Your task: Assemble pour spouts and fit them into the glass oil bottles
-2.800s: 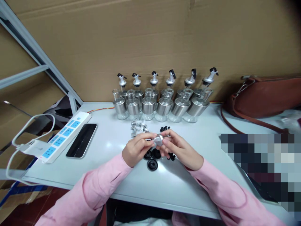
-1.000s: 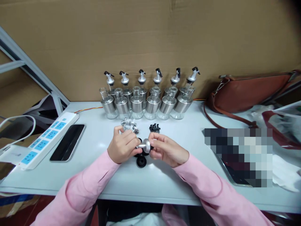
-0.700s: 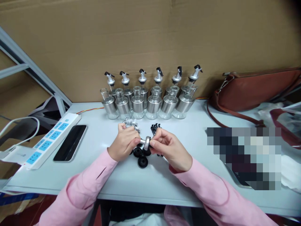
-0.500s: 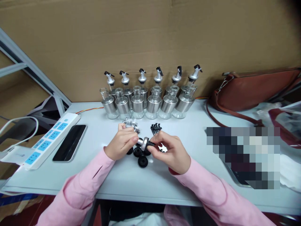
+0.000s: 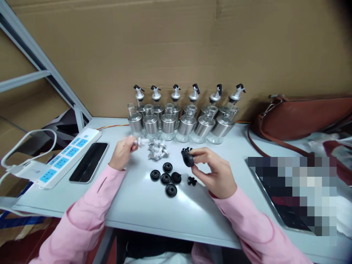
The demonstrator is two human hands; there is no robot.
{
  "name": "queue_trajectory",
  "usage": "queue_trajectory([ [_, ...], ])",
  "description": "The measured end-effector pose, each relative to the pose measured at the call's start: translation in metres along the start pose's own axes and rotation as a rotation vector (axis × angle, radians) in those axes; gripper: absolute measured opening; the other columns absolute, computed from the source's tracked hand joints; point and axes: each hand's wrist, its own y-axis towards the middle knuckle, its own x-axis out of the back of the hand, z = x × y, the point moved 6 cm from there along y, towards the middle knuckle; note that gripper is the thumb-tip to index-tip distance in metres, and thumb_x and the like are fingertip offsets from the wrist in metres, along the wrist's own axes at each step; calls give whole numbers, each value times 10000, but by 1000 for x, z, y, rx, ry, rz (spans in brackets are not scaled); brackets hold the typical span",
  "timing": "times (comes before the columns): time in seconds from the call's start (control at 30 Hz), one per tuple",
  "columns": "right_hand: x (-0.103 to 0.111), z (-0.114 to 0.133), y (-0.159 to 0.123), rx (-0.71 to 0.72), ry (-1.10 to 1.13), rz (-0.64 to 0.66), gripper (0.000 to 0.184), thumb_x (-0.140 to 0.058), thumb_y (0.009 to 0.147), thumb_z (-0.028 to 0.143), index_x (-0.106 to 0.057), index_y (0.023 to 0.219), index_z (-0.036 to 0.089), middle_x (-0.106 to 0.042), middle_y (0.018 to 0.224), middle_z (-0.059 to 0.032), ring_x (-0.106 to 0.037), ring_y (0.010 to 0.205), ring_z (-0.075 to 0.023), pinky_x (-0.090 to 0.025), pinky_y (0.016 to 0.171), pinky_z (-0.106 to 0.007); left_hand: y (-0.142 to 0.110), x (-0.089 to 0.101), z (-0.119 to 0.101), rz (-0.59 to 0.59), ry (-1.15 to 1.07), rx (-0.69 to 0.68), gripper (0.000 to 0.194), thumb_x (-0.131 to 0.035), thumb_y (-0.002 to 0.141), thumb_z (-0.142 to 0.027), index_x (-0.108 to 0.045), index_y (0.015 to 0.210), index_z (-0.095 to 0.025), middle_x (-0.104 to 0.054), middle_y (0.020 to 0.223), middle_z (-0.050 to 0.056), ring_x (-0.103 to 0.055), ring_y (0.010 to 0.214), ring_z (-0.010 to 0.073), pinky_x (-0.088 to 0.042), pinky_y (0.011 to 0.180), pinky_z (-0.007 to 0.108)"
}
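My left hand (image 5: 121,152) is closed around one end of a silver pourer spout (image 5: 142,142), blurred by motion, beside a pile of loose silver spouts (image 5: 157,150). Between the fingertips of my right hand (image 5: 217,171) is a black rubber stopper (image 5: 188,160), its round end turned toward me. Just behind that stopper lies a cluster of small black levers (image 5: 186,150), partly hidden. Several black ring-shaped stoppers (image 5: 165,178) rest on the table between my hands. A few small black pieces (image 5: 191,180) sit to their right.
Glass bottles with steel bands (image 5: 168,123) stand in a row, and behind them are bottles topped with pourers (image 5: 176,92). A power strip (image 5: 66,157) and a phone (image 5: 89,162) lie at left. To the right are a brown bag (image 5: 302,115) and a blurred-out dark item (image 5: 288,198).
My hands have moved apart. The silver spout, which was against the black stopper, has gone left with my left hand; the stopper stays in my right. The view has shifted slightly.
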Motion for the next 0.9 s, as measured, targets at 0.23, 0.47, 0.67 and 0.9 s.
queue_trajectory([
  [0.23, -8, -14, -1, -171, -75, 120, 140, -537, 797, 189, -574, 931, 211, -543, 686, -15, -490, 601, -143, -431, 609, -297, -1, -12, 40, 199, 353, 15, 199, -391, 868, -347, -510, 875, -187, -561, 891, 32, -489, 904, 210, -302, 844, 381],
  [0.47, -22, -23, -8, -185, -35, 274, 192, -529, 819, 203, -585, 1003, 209, -603, 844, -68, -550, 721, -167, -453, 650, -312, -4, -26, 41, 288, 380, -57, 183, -481, 842, -328, -507, 931, -170, -546, 912, 46, -486, 875, 199, -353, 796, 340],
  [0.67, -41, -21, -8, -166, 13, 357, 133, -527, 781, 114, -565, 884, 190, -606, 841, -69, -560, 746, -164, -476, 683, -314, -7, -31, 32, 292, 342, -152, 186, -440, 872, -321, -528, 845, -160, -550, 856, 37, -498, 818, 172, -394, 750, 291],
  [0.9, -50, -8, -5, -114, 75, 419, 238, -492, 699, 24, -594, 840, 187, -609, 909, -83, -583, 871, -196, -479, 781, -366, -8, -17, -2, 167, 311, -219, 261, -367, 904, -332, -548, 856, -150, -554, 805, 46, -518, 757, 152, -441, 732, 292],
])
